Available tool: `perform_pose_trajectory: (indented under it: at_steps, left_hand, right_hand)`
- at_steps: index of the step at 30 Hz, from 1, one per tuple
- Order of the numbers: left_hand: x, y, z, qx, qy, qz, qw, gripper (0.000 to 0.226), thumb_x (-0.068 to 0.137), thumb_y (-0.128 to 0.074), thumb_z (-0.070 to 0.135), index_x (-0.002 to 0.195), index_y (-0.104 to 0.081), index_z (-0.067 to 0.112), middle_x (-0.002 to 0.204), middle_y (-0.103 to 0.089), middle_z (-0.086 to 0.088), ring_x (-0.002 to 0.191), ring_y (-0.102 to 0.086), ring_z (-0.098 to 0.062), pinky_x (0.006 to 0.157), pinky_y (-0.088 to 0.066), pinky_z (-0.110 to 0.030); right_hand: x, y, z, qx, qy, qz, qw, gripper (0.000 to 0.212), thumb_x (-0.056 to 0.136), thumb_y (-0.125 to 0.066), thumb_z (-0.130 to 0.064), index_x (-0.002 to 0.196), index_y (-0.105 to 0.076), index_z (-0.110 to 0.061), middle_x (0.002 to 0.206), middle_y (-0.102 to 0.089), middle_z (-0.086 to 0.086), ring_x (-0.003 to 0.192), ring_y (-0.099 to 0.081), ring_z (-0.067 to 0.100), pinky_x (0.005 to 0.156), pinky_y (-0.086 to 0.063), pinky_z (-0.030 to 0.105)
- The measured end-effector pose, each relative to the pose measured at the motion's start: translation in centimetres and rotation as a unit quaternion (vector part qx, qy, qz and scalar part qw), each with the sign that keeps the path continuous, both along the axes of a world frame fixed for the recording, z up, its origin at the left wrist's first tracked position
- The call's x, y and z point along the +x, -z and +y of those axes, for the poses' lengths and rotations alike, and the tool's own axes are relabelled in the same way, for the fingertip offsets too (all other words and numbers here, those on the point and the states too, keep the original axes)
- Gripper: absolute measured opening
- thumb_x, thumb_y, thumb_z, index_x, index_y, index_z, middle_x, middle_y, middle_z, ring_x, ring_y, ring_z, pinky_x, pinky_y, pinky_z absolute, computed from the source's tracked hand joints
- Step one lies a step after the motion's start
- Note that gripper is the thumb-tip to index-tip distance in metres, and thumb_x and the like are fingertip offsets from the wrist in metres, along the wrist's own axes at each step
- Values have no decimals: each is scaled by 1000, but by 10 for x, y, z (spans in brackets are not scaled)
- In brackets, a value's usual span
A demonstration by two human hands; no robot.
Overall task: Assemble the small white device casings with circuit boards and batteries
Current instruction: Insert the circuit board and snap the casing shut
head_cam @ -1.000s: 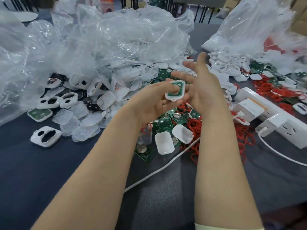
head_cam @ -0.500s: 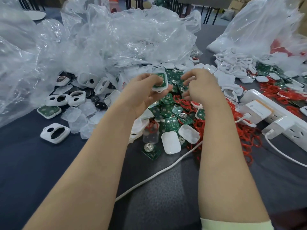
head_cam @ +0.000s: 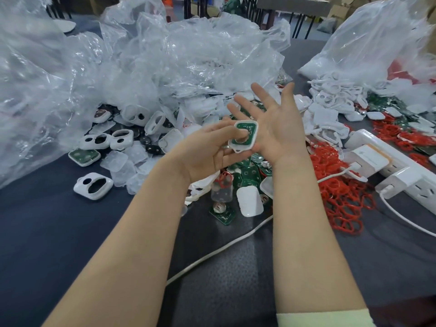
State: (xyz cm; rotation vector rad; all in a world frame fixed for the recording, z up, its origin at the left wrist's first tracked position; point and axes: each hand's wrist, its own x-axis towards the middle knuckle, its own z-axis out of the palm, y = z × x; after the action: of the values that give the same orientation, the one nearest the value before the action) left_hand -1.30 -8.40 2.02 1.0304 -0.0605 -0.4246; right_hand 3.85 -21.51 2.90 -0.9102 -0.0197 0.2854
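My left hand (head_cam: 207, 154) pinches a small white casing with a green circuit board seated in it (head_cam: 244, 136), held above the table. My right hand (head_cam: 276, 123) is raised beside it with fingers spread straight, its palm against the casing's right side. Below the hands lies a heap of green circuit boards (head_cam: 247, 173), white casing halves (head_cam: 249, 204) and one board with a coin battery (head_cam: 220, 208). White front shells with two holes (head_cam: 93, 186) lie at the left.
Crumpled clear plastic bags (head_cam: 165, 62) pile at the back. Red rings (head_cam: 342, 199) spread at the right beside a white power strip with chargers (head_cam: 387, 166). A white cable (head_cam: 212, 253) crosses the dark table. More white parts (head_cam: 330, 95) lie at the back right.
My right hand has risen from the parts heap and opened its fingers flat against the casing. My left hand has brought the casing to the right, toward the right palm.
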Motion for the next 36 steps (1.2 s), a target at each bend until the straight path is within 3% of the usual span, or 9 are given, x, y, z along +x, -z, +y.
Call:
perform_pose_trajectory:
  at_steps: [4,7,12,18,28,30,33,34,36]
  left_hand:
    - [3,-1,4,68,-8,11,998,20,93,-54,0,111,-62,1,94,-69,-12,82,-70,-21,68,-59,-22]
    - [6,-2,7,29,-38,40,998,21,93,-52,1,113,-60,1,100,-64,-14,82,-67,-19,66,-59,-21]
    - [3,0,10,50,35,31,998,20,93,-52,2,111,-59,4,92,-67,-11,76,-70,-18,64,-59,-20]
    - [-2,-1,3,60,61,2,996,16,92,-53,1,103,-64,6,83,-70,-8,74,-71,-19,65,-58,-21]
    - [5,-4,11,51,-90,39,994,21,90,-56,0,112,-60,0,104,-62,-15,71,-68,-13,58,-55,-17]
    - [6,-6,17,70,-139,27,987,11,90,-57,-1,99,-61,4,101,-62,-14,69,-70,-13,57,-54,-17]
    - [8,-5,25,159,-208,-7,965,11,91,-56,1,99,-59,8,108,-60,-14,77,-71,-16,60,-55,-17]
    - [9,-4,29,168,-231,-8,958,14,91,-56,1,103,-58,9,111,-59,-14,79,-71,-18,61,-55,-18]
    - [8,-1,36,164,-277,-4,947,19,91,-56,1,108,-57,11,113,-57,-14,83,-71,-20,62,-56,-19]
  right_hand:
    - [1,1,0,-83,-44,-3,996,69,95,-20,-64,139,-45,-18,131,-53,17,110,-62,31,74,-58,42]
    - [3,0,-2,-120,-60,-1,991,67,95,-21,-64,135,-49,-18,129,-53,16,104,-66,31,75,-58,46]
    - [1,2,-7,-132,-92,4,987,70,92,-23,-69,136,-48,-20,139,-46,17,105,-65,38,70,-58,45]
    - [4,-2,-1,-118,-62,-19,991,69,93,-22,-67,137,-48,-21,146,-39,17,111,-56,31,88,-52,43]
    - [-3,-3,-7,-165,-48,-10,985,56,96,-31,-60,125,-56,-19,133,-51,13,115,-58,31,76,-59,44]
    - [-12,-7,-10,-344,-15,-48,938,44,96,-43,-52,110,-63,-16,115,-63,10,95,-66,22,70,-59,35]
    - [-33,-13,-21,-683,-101,-176,702,27,85,-64,-48,87,-64,-21,84,-69,-1,70,-66,13,63,-56,29]
    - [-41,-15,-23,-730,-146,-188,641,28,80,-68,-50,86,-63,-24,81,-66,-5,69,-63,10,62,-52,28]
    - [-60,-12,-25,-761,-190,-174,596,33,74,-73,-51,92,-61,-27,89,-59,-10,76,-57,7,65,-45,27]
